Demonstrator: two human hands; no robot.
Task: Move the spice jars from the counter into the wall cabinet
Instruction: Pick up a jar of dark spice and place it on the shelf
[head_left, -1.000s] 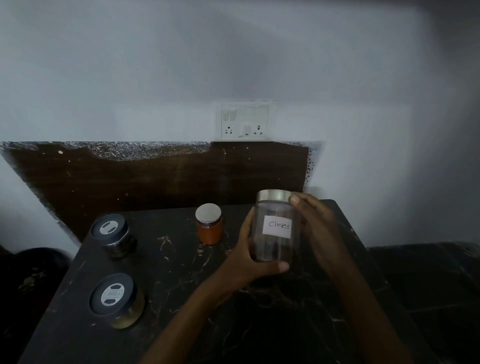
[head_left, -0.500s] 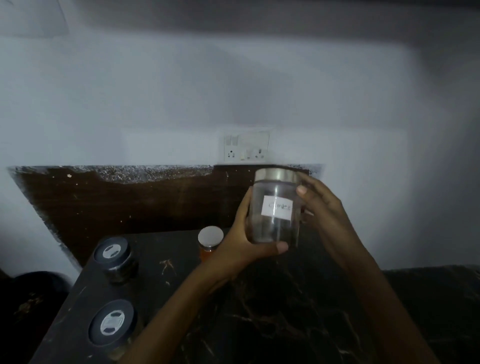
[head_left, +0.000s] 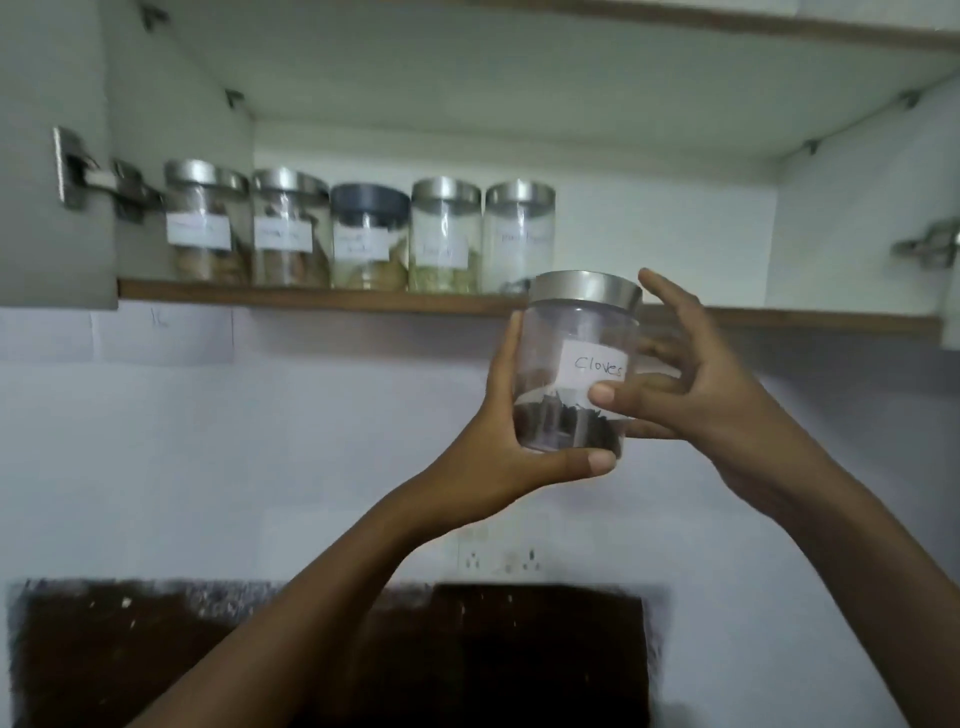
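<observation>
Head view: the cloves jar (head_left: 576, 364) has risen from the surface to the cabinet shelf (head_left: 311, 299). The left hand (head_left: 511, 457) fingers wrap it and the right hand (head_left: 696, 400) pinches it. Placement is likely next.

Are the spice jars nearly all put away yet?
Five jars already stand in a row on the cabinet shelf. The left hand and right hand hold the cloves jar by the shelf's edge, not yet in. The counter is out of view, so what's left is unknown.
</observation>
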